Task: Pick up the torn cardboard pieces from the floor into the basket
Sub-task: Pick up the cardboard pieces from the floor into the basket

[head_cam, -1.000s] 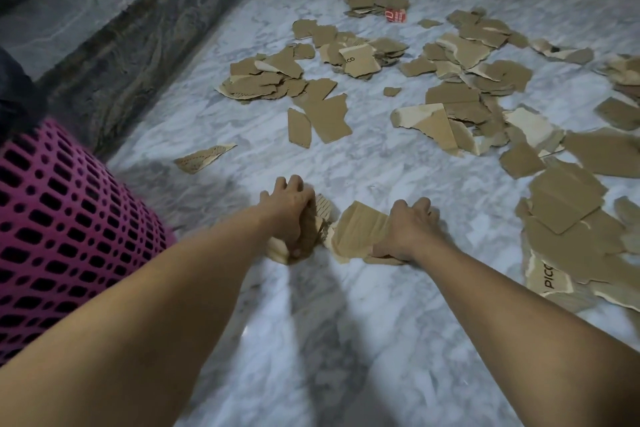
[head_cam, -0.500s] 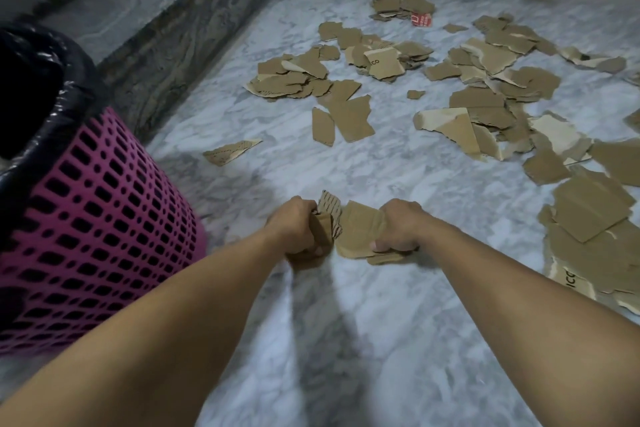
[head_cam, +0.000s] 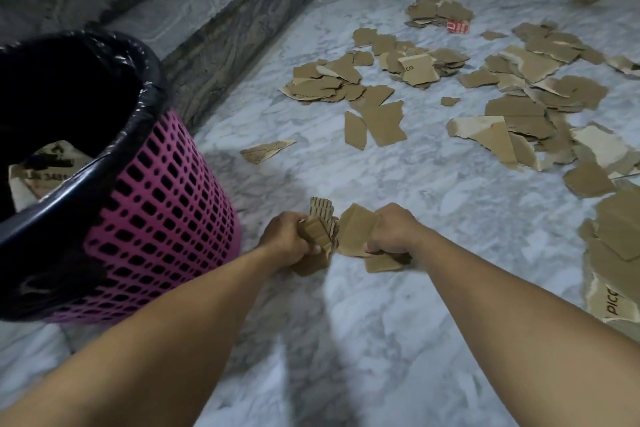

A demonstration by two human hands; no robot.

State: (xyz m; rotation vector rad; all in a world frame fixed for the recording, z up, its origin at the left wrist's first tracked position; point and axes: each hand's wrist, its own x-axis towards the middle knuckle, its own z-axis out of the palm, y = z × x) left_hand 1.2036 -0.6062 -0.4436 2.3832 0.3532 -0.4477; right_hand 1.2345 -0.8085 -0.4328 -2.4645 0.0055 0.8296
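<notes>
Between both fists, clenched tight on torn brown cardboard scraps; left of them, pink lattice basket — loose bunch, could shed pieces mid-swing.

Both of your arms extend forward and downward, bare to beyond the elbow, converging toward the centre of the view. Your left hand is closed into a fist, knuckles up, fingers curled under and clamped on a bundle of cardboard pieces. Your right hand is closed in the same manner, back of the hand up, gripping a flat cardboard piece. The two fists sit side by side, close together, wrists roughly straight.
</notes>
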